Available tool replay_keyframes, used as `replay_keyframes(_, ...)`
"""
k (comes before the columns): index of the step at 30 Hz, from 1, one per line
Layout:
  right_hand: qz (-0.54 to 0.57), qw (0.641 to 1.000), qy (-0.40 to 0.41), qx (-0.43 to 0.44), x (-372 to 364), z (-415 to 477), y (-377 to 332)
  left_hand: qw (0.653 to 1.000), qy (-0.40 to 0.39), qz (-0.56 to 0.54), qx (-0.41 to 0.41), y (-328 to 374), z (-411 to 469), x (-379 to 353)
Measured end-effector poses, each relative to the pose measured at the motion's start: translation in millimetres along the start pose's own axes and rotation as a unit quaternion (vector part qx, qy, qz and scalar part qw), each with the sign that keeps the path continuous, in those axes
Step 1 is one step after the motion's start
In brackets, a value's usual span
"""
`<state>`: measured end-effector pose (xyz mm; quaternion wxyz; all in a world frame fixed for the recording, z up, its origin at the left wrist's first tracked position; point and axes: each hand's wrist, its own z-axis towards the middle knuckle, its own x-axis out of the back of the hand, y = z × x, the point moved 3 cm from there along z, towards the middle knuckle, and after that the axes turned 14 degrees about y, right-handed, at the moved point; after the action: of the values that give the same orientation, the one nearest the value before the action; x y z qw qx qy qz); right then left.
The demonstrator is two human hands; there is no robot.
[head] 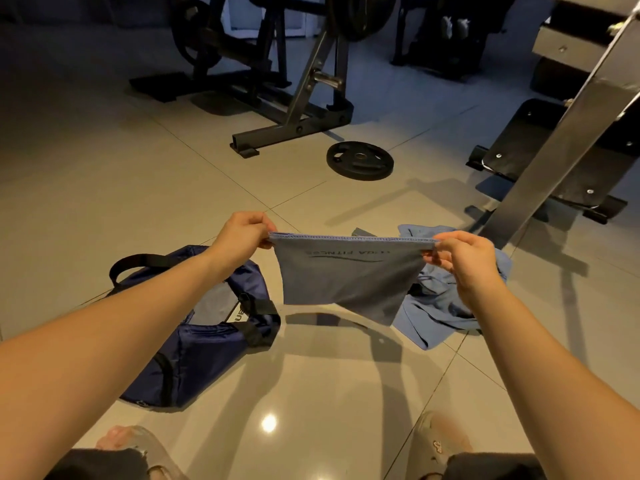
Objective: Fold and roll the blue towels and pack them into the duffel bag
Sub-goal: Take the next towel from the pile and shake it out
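On the far left, one navy duffel bag [207, 341] lies on the glossy, pale tiled floor [311, 375]. Its fabric is smooth with a slight sheen, it has black webbing handles, and its mouth gapes to show a grey lining. What is inside cannot be told.

Just above the bag, the left grip [242, 233] pinches the left top corner of one blue towel [349, 275] between thumb and curled fingers. The towel is held in the air above the floor, between the bag and a heap of cloth. It is thin, flat and blue-grey, with a stitched hem stretched taut along the top. A dark printed logo shows under the hem, its letters reading backwards. The towel hangs as a rough rectangle, its lower right corner dipping lowest.

Farther back on the floor lies one round black weight plate [360, 161] with cut-out handholds, in front of a dark steel rack [294, 109].

The right grip [467, 261] pinches the towel's other top corner in the same way. Behind and below it, a crumpled heap of lighter blue towels [436, 303] lies on the floor, soft and creased. How many are in the heap cannot be told.

On the right, a brushed metal beam [571, 133] slants across a black board [519, 133] studded with bolts.

At the bottom edge, two grey-beige sandals show, one left [152, 448] and one right [436, 441].
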<state>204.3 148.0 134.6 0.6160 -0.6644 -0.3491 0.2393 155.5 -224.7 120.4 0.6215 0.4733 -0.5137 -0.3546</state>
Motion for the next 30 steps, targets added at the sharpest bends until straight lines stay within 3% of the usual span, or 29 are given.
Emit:
replay_keyframes(5, -0.129, 0.991, 0.007, -0.038, 23.4, -36.5, 67.2, 0.980, -0.089, 0.175, -0.016, -50.9, -54.6, -13.7)
replay_keyframes(8, -0.227, 0.969, -0.029, -0.091, 39.6, -62.5, 135.3, 0.941, -0.175, 0.288, -0.031, -106.5, -95.3, -24.0)
replay_keyframes(11, -0.321, 0.937, -0.083, -0.110, 48.6, -84.6, 189.9, 0.894, -0.257, 0.368, 0.007, -164.6, -133.1, -33.4)
replay_keyframes(18, -0.427, 0.881, -0.154, -0.134, 71.9, -121.2, 264.6, 0.874, -0.294, 0.368, 0.124, -248.7, -190.8, -43.3)
replay_keyframes(24, -0.463, 0.855, -0.185, -0.145, 83.9, -126.1, 301.0, 0.849, -0.315, 0.392, 0.160, -275.8, -211.9, -47.4)
replay_keyframes(30, -0.465, 0.795, -0.299, -0.249, 75.2, -131.1, 304.6, 0.779, -0.420, 0.448, 0.130, -270.7, -201.8, -61.3)
